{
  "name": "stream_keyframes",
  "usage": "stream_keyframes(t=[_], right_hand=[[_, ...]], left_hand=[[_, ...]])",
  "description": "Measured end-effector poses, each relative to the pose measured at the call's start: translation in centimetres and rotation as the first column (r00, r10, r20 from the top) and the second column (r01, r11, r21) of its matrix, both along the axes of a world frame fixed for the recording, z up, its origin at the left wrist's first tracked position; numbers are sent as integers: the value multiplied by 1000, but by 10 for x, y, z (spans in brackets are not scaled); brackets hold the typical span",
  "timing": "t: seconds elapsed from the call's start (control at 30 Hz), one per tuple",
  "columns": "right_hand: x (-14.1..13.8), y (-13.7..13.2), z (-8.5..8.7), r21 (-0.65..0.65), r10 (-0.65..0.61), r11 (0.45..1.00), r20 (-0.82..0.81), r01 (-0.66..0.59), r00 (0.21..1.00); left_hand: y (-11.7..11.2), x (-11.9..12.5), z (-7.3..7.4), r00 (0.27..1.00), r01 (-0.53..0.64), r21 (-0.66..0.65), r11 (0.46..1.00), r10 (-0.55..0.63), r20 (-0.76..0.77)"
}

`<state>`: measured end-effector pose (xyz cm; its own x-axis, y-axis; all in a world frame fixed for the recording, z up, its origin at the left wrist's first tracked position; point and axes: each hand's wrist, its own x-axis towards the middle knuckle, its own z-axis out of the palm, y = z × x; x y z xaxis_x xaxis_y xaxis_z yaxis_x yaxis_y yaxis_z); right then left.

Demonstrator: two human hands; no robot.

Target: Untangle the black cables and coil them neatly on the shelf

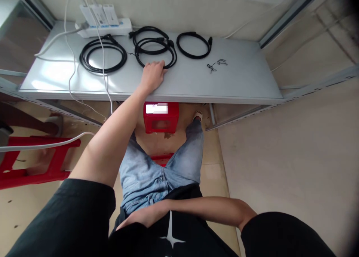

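Reaching out with left hand [153, 77] to front edge of white metal shelf [238, 81]; curling fingers [157, 65] down over near side of middle black cable coil [175, 57], nearly closed; not showing whether gripping cable or only touching it. Resting right hand [143, 216] low against waist, well apart from left fingers; showing no held item, finger state unclear, mostly hidden by body and sleeve.

Counting 3 coils lying wound flat on shelf: 1 directly under left fingers, doubled into 2 loops; left black cable coil [103, 71] just left of fingers, untouched; right black cable coil [193, 58] right of fingers, untouched; nothing showing as tied or bundled. Lying further right of fingers: scraps of thin black wire [215, 65], loose. Sitting beyond fingers, toward left: white power strip [117, 28], with white cable [71, 74] trailing down past shelf edge; standing below fingers, under shelf: red plastic stool [161, 124], label blurred.
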<state>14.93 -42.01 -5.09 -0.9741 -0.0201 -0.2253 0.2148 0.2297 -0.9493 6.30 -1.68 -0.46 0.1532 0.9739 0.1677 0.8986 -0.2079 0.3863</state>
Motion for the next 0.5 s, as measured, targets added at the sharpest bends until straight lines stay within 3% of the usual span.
stream_keyframes(t=[0.1, 0.17, 0.23, 0.3, 0.4, 0.5], right_hand=[[-3, -5, -5, -94, 54, 993, -135, -67, 989], [-5, -12, -16, 87, -24, 996, -133, 36, 991], [-8, -21, -32, 335, -193, 920, -68, 205, 979], [-13, -30, -53, 447, -306, 853, 12, 269, 952], [-24, -34, -85, 397, -287, 891, 121, 219, 950], [-35, -8, -109, 246, -369, 909, 94, 338, 925]], left_hand=[[0, 0, 1, 1000, 6, 0, 1000, -6, 13], [0, 0, 1, 1000, 13, -7, 1000, -12, 23], [1, 0, 0, 999, 20, -14, 1000, -19, 33], [1, -1, 0, 999, 22, -14, 1000, -21, 41], [1, -1, -1, 999, 14, -10, 1000, -13, 46], [2, 0, 0, 999, 11, -13, 1000, -11, 43]])
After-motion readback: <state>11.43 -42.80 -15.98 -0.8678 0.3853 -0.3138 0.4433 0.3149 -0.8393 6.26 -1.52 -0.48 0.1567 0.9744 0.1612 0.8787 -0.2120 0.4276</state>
